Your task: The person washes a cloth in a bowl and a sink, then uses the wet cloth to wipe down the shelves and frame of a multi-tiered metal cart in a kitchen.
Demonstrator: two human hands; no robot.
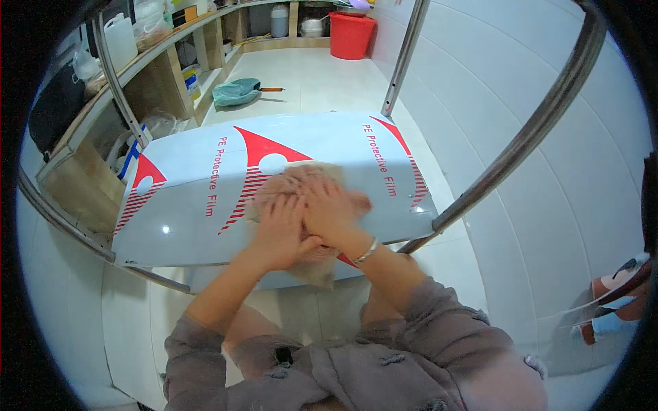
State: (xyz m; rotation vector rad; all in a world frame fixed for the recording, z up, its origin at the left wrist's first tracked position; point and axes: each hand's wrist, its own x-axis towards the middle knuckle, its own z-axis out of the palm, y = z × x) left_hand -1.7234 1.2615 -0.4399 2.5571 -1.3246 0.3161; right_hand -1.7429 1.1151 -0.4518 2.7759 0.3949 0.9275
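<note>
A pinkish, shaggy cloth (280, 190) with beige parts lies bunched on a flat shelf panel (190, 246). My left hand (282, 223) holds it down, fingers spread over its left side and thumb pointing to the right. Beside it, my right hand (329, 208) grips the cloth from above; a bracelet (367, 251) circles that wrist. Both hands are slightly blurred. The cloth's lower end hangs over the panel's near edge. Red shapes and writing are printed on the panel's protective film.
Metal tube posts (514, 149) rise at the panel's corners. A tiled wall (545, 226) runs along the right. On the floor beyond are a dustpan covered with a green bag (236, 93) and a red bucket (352, 36). Wooden shelving (154, 82) with jugs and bags curves along the left.
</note>
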